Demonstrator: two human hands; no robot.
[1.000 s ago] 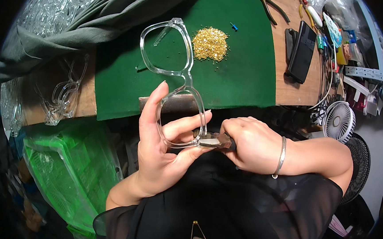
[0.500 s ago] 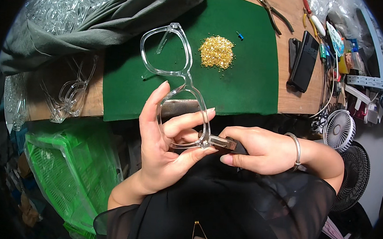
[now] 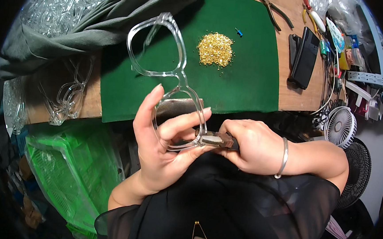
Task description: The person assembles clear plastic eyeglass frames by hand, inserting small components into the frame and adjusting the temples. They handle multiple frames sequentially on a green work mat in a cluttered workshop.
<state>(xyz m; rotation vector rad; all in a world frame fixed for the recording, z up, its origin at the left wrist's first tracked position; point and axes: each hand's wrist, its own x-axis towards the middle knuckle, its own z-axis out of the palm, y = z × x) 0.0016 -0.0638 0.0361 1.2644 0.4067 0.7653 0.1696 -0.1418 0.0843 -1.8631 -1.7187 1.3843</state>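
Clear plastic eyeglass frames (image 3: pixel 181 77) stand up from my left hand (image 3: pixel 155 161), which is closed on their lower end. Its thumb and curled fingers grip the rim, with the index finger raised beside it. My right hand (image 3: pixel 258 146), a silver bangle at the wrist, is wrapped round what look like pliers (image 3: pixel 220 140). Their metal jaws meet the frames' lower corner, close to my left thumb; the handles are hidden in my palm. Beyond the hands, a heap of small gold pieces (image 3: pixel 215 50) lies on a green mat (image 3: pixel 251 83), a blue push pin (image 3: pixel 239 32) beside it.
Cutting pliers (image 3: pixel 274 12) and a black phone (image 3: pixel 304 58) lie on the right of the wooden table. More clear frames (image 3: pixel 69 95) sit at the left edge, near grey cloth (image 3: pixel 73 35). A green crate (image 3: pixel 57 168) stands below left; a white fan (image 3: pixel 340 126) is at right.
The plier jaws have moved left onto the frames' corner, and my right hand has turned, hiding its thumb. The frames have tilted and shifted slightly left with my left hand.
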